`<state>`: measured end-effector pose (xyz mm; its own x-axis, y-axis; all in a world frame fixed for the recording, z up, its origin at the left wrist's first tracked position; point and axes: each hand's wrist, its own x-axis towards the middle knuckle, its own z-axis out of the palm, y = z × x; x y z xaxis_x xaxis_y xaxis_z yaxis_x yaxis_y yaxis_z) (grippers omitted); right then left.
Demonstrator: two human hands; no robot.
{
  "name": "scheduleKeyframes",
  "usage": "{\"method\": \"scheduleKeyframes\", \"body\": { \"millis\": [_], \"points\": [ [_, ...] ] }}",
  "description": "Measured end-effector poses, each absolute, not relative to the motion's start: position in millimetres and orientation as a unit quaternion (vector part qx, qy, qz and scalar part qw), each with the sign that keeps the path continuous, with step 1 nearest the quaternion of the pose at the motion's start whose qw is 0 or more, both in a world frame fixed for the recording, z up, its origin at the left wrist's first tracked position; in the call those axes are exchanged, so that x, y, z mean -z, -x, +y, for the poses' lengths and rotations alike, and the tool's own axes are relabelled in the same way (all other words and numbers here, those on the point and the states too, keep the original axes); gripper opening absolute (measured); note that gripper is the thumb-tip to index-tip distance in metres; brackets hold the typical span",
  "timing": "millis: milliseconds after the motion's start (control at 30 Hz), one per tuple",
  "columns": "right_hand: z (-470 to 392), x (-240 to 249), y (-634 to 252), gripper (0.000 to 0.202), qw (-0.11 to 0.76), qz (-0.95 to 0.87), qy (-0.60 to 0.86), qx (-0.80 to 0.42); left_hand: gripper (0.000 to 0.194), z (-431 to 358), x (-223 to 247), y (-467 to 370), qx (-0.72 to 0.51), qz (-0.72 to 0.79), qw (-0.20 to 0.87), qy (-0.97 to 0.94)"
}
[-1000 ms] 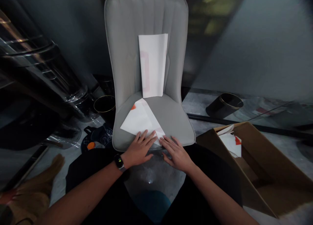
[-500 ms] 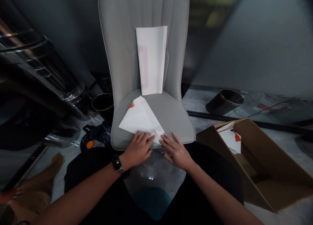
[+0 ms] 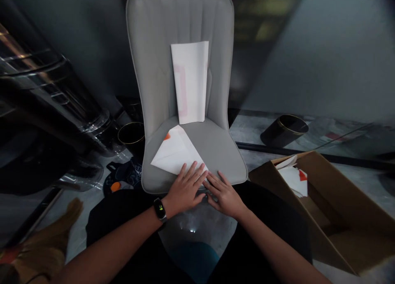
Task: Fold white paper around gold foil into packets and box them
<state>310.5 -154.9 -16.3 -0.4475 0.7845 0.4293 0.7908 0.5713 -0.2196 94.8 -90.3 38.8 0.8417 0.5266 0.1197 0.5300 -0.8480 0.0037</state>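
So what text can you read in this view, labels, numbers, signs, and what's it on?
No text reads with certainty.
Watch: green digits, too small to read.
Dark bag-like item: pale lettering, too blurred to read.
Upright folded paper: faint pink mark, no readable text.
Front folded paper: orange patch, no readable text.
Paper in the box: red patch, no readable text.

A grey padded chair (image 3: 222, 156) carries two white pieces. The folded paper (image 3: 173, 154) lies flat on the left and front of the seat, an orange mark near its far tip. The sheet (image 3: 193, 82), faintly marked pink, leans upright against the backrest, its foot at the back of the seat. On the pale floor (image 3: 256, 156) are an open box (image 3: 348, 193) and a dark bag (image 3: 132, 173).
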Motion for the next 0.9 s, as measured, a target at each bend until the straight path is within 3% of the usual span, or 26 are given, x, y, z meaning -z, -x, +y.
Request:
{"method": "scheduleKeyframes", "body": {
  "millis": [433,900],
  "points": [
    [-157.7,12.9,-305.8,0.082,0.222,-0.854,0.471,-0.016,0.076,-80.6,-29.0,-92.5,-0.024,-0.314,-0.011,0.949],
    [-148.9,6.3,-311.3,0.075,0.202,-0.8,0.564,-0.042,0.074,-78.3,-27.3,-92.1,-0.005,-0.307,-0.02,0.951]
  ]
}}
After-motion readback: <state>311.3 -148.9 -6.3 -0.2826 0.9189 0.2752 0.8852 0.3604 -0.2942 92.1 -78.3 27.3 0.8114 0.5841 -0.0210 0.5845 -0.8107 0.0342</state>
